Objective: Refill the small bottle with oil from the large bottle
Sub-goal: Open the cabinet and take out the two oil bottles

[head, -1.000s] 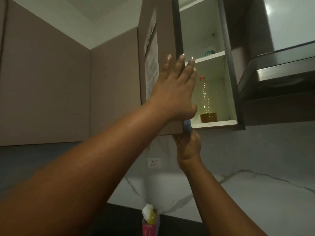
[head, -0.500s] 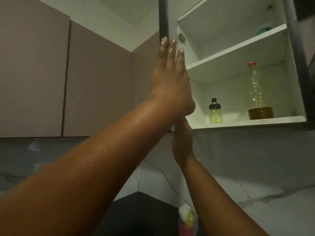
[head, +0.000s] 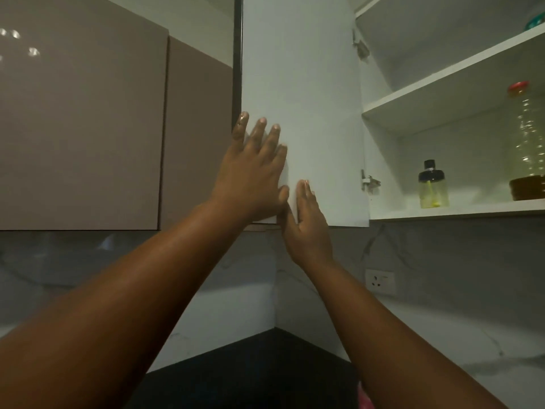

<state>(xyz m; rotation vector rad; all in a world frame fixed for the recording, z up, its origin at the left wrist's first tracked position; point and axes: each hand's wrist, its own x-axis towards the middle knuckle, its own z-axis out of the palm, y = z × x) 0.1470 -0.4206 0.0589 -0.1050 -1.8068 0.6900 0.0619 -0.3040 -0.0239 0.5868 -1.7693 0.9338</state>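
A wall cupboard stands open; its white door (head: 306, 93) is swung wide to the left. On the bottom shelf (head: 460, 211) stands the small clear bottle (head: 433, 185) with a black cap and a little yellow oil. To its right is the large clear bottle (head: 529, 143) with a red cap and dark oil at its base, partly cut off by the frame edge. My left hand (head: 253, 169) lies flat on the door's inner face near its free edge, fingers straight. My right hand (head: 308, 222) touches the door's lower edge with straight fingers. Both hands are well left of the bottles.
Closed taupe cupboards (head: 82, 119) fill the left wall. A marble backsplash with a white socket (head: 379, 281) runs under the cupboard. A dark counter (head: 250, 373) lies below in the corner, with a pink object (head: 364, 398) at the bottom edge. An upper shelf (head: 448, 75) sits above the bottles.
The cupboard door has swung fully open to the left under both hands, and the view shifted left. The small bottle and the shelf came into full view.
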